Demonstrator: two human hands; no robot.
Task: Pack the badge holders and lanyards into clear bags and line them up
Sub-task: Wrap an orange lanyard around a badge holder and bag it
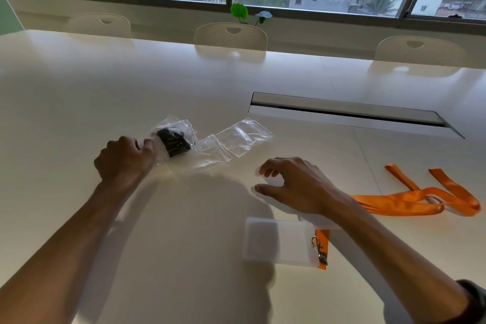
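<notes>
My left hand (123, 158) grips the near end of a clear bag (171, 144) that holds a rolled black lanyard and lies on the white table. Empty clear bags (236, 139) overlap just to its right. My right hand (292, 184) hovers over the table with fingers curled apart and nothing in it. A frosted clear badge holder (276, 242) lies below that hand. An orange lanyard (415, 200) with a metal clip (319, 250) trails from the holder out to the right; my right forearm hides its middle.
The white table (131, 87) stretches far ahead. A recessed cable slot (349, 113) runs across it at the right. Three cream chairs (231, 37) stand along the far edge, below the windows.
</notes>
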